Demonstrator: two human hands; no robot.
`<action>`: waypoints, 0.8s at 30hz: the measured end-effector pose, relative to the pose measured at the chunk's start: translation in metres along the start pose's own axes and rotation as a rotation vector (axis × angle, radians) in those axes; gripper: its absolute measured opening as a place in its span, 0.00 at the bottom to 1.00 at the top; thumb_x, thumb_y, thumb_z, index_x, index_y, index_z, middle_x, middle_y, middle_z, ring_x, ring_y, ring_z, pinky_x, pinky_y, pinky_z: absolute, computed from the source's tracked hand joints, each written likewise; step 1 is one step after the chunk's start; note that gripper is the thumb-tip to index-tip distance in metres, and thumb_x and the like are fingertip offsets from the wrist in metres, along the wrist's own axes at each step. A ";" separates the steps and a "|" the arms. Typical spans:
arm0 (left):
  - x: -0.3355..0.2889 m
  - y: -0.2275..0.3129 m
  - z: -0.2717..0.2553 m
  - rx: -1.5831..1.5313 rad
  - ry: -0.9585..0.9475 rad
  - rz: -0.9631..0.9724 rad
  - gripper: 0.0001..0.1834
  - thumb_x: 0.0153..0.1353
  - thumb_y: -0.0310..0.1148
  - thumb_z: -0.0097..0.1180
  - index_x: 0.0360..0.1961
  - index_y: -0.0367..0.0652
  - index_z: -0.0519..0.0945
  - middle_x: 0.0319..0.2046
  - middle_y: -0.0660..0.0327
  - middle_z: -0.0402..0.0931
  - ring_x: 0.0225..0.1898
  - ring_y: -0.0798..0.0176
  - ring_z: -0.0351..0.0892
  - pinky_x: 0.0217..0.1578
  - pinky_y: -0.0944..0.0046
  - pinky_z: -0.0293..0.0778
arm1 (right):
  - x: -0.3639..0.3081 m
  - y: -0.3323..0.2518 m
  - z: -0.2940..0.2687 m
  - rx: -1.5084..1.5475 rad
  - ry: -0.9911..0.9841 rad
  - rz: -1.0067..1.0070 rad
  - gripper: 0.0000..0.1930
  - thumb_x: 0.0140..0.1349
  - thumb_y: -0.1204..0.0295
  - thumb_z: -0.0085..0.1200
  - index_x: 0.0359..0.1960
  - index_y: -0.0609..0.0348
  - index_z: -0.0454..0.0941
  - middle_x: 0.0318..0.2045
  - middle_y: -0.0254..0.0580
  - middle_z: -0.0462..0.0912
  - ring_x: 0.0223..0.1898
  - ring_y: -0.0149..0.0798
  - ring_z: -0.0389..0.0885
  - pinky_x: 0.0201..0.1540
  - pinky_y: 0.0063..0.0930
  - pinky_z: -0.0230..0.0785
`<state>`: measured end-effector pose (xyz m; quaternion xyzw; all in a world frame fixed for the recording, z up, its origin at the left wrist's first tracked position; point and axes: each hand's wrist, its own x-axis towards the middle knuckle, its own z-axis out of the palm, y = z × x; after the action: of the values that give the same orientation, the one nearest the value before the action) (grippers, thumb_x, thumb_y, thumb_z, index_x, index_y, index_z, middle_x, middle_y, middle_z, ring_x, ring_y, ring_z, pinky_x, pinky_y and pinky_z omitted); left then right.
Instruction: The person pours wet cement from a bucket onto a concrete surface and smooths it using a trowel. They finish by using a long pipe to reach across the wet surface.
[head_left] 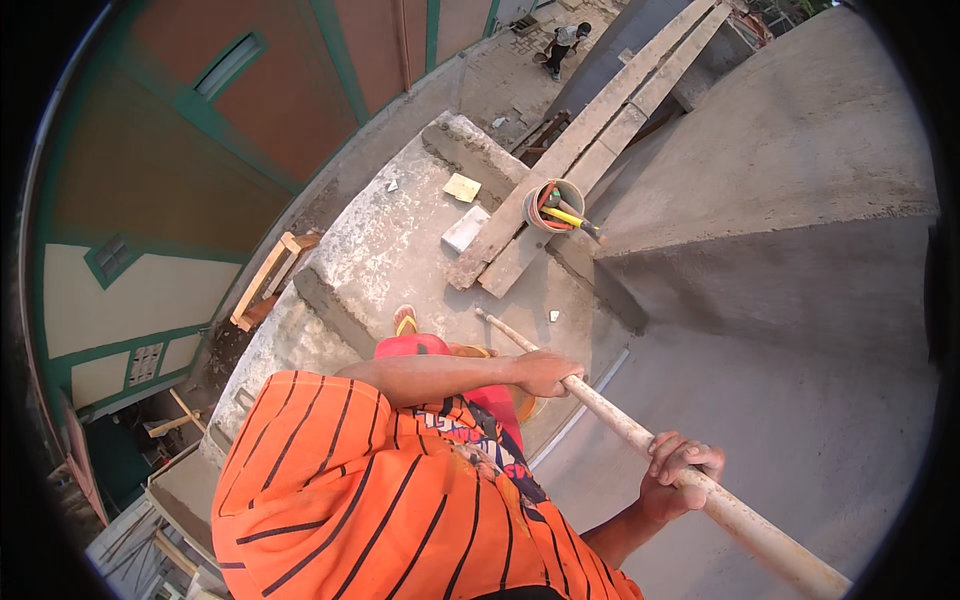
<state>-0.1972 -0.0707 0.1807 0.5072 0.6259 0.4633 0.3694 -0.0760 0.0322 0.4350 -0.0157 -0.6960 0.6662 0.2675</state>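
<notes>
A long, round, off-white pole, stained with dirt, slants from beside my feet down to the lower right edge, where it leaves the view. My left hand is wrapped round it nearer its thin end. Further along, toward the thick end, my right hand also has its fingers closed round the pole. The thin end hangs above or rests on the concrete slab; I cannot tell which. My foot in a yellow-strapped sandal stands on that slab.
Two long wooden planks run away to the far right, with a bucket of tools on them. Curved plastered walls rise on the right. A pale block and a yellowish piece lie nearby. Beyond the slab's edge, a person stands below.
</notes>
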 end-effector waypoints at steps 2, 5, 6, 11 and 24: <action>-0.022 -0.006 -0.007 -0.014 0.007 -0.016 0.13 0.56 0.38 0.56 0.39 0.45 0.74 0.35 0.52 0.77 0.42 0.43 0.76 0.43 0.47 0.69 | 0.005 -0.008 0.014 0.004 -0.028 -0.028 0.28 0.61 0.39 0.54 0.42 0.52 0.71 0.16 0.24 0.66 0.17 0.23 0.67 0.30 0.24 0.64; -0.060 -0.011 -0.023 0.051 0.039 -0.048 0.12 0.55 0.36 0.55 0.39 0.44 0.74 0.35 0.52 0.77 0.43 0.44 0.76 0.43 0.47 0.68 | 0.012 -0.020 0.036 0.146 0.036 -0.060 0.26 0.62 0.41 0.54 0.41 0.53 0.71 0.15 0.24 0.67 0.15 0.25 0.68 0.29 0.25 0.66; -0.075 -0.014 -0.030 0.090 0.055 -0.063 0.12 0.55 0.35 0.55 0.39 0.44 0.74 0.36 0.52 0.77 0.43 0.44 0.76 0.44 0.47 0.68 | 0.016 -0.024 0.043 0.183 -0.007 -0.074 0.24 0.64 0.42 0.52 0.40 0.51 0.69 0.15 0.24 0.67 0.16 0.25 0.68 0.31 0.25 0.67; -0.133 -0.028 -0.070 0.193 0.324 -0.176 0.11 0.53 0.32 0.56 0.38 0.43 0.75 0.37 0.49 0.77 0.44 0.42 0.76 0.45 0.44 0.69 | 0.027 -0.024 0.078 0.290 -0.131 -0.119 0.21 0.66 0.45 0.51 0.37 0.50 0.68 0.14 0.25 0.66 0.18 0.25 0.69 0.34 0.28 0.68; -0.170 -0.078 -0.152 0.062 0.849 -0.480 0.19 0.58 0.37 0.58 0.49 0.40 0.76 0.46 0.46 0.79 0.51 0.46 0.78 0.52 0.52 0.73 | 0.137 -0.009 0.121 0.519 -0.464 -0.284 0.17 0.64 0.53 0.60 0.33 0.54 0.75 0.15 0.27 0.71 0.15 0.28 0.69 0.28 0.27 0.65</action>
<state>-0.3255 -0.2720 0.1497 0.1256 0.8340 0.5120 0.1626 -0.2379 -0.0277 0.4956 0.3005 -0.5415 0.7624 0.1874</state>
